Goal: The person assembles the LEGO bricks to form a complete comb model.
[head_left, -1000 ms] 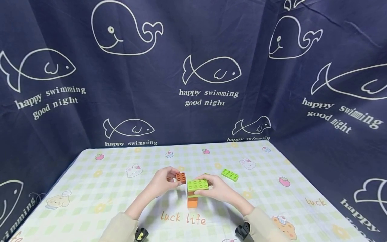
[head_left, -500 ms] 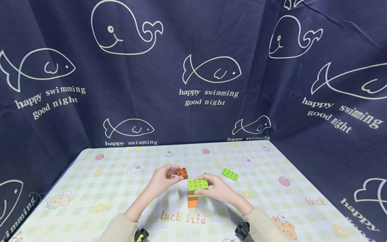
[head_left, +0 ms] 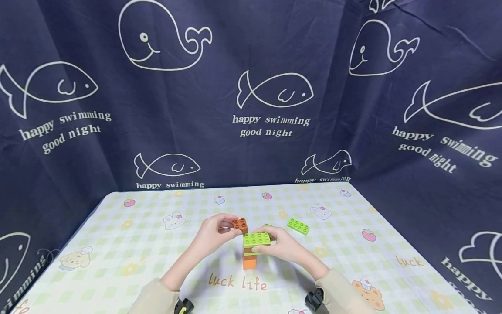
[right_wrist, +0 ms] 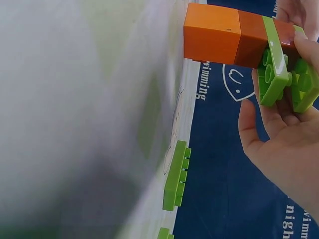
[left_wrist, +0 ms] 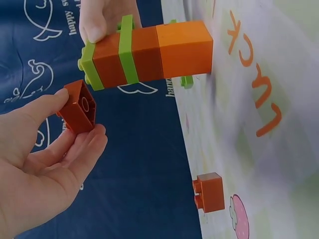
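Two hands (head_left: 213,233) (head_left: 284,245) grip bricks (head_left: 240,225) (head_left: 256,239) near orange lettering (head_left: 243,283): "luck life".

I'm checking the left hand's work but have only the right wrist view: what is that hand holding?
Observer: The left hand pinches a small brown brick.
Operator: Which way do its studs face?
Observer: Upward; the head view shows four of them on its top.
Operator: Are there any loose pieces on that side?
Observer: Yes, the left wrist view shows a second brown brick on the table, also studs up.
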Available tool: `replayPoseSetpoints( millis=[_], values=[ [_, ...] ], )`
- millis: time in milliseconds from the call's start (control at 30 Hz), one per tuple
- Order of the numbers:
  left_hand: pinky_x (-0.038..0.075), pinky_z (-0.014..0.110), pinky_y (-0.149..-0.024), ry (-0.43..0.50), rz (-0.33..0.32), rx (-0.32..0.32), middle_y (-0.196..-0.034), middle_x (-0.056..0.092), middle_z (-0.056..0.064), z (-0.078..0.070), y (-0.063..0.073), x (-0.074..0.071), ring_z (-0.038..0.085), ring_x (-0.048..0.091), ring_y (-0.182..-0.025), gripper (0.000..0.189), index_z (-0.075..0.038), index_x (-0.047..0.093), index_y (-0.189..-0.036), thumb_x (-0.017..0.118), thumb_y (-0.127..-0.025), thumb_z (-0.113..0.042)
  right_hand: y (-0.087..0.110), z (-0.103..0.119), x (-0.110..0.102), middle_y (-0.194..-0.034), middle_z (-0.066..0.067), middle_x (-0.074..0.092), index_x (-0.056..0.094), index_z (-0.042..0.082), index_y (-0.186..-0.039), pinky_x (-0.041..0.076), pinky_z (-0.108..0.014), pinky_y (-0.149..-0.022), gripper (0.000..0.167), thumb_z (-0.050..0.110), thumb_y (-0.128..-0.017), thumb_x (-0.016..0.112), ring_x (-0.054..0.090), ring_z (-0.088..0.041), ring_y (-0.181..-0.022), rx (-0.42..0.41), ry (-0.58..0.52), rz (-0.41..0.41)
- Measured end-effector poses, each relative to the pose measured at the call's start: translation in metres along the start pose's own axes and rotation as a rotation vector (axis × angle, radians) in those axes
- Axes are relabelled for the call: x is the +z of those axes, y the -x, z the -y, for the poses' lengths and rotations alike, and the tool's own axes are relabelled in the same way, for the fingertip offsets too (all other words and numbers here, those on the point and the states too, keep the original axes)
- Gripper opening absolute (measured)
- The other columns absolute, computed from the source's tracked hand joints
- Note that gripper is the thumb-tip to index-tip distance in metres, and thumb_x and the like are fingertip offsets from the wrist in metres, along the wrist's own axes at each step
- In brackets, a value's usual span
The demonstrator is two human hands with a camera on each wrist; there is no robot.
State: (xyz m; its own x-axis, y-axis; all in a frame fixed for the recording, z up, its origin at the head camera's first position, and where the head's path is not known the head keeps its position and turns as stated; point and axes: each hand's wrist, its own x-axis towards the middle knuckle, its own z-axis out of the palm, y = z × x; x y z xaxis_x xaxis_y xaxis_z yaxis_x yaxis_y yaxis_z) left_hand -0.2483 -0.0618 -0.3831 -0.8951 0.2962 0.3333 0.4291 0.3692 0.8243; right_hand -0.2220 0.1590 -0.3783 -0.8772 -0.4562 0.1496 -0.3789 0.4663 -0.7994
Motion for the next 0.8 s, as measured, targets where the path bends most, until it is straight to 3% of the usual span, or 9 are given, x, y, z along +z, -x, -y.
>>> replayPoseSetpoints(
  millis=[133, 533, 800],
  values=[
    [0.055, 0.026, -0.08, 0.006, 0.019, 0.004, -0.102, 0.069, 0.008, -0.0011, -0.0001, 0.0008, 0.02, 0.067, -0.092, 0.033, -0.005, 0.066, -0.109, 0.074, -0.08, -0.018, -0.0002, 0.0001, 0.0002, -0.096, -0.001, 0.066, 0.062, 0.008, -0.115, 0.046, -0.031, -0.082, 0.034, 0.02, -0.084, 0.07, 0.057, -0.005, -0.084, -0.001, 0.003, -0.002],
    [0.055, 0.031, -0.083, 0.024, 0.094, 0.04, -0.104, 0.068, 0.01, -0.0071, 0.0014, 0.0029, 0.022, 0.066, -0.093, 0.033, -0.002, 0.064, -0.109, 0.073, -0.081, -0.018, -0.0004, -0.0001, 0.0005, -0.1, 0.0, 0.066, 0.062, 0.011, -0.114, 0.047, -0.028, -0.083, 0.032, 0.022, -0.085, 0.069, 0.059, -0.008, -0.089, -0.008, 0.029, -0.002],
    [0.054, 0.04, -0.086, 0.038, 0.141, 0.068, -0.104, 0.068, 0.011, -0.0064, 0.0018, 0.0057, 0.023, 0.066, -0.094, 0.034, -0.001, 0.064, -0.109, 0.073, -0.082, -0.019, -0.0002, 0.0002, 0.0009, -0.103, 0.0, 0.066, 0.063, 0.011, -0.114, 0.046, -0.029, -0.085, 0.032, 0.022, -0.084, 0.07, 0.06, -0.013, -0.094, -0.007, 0.038, -0.007]
  ],
)
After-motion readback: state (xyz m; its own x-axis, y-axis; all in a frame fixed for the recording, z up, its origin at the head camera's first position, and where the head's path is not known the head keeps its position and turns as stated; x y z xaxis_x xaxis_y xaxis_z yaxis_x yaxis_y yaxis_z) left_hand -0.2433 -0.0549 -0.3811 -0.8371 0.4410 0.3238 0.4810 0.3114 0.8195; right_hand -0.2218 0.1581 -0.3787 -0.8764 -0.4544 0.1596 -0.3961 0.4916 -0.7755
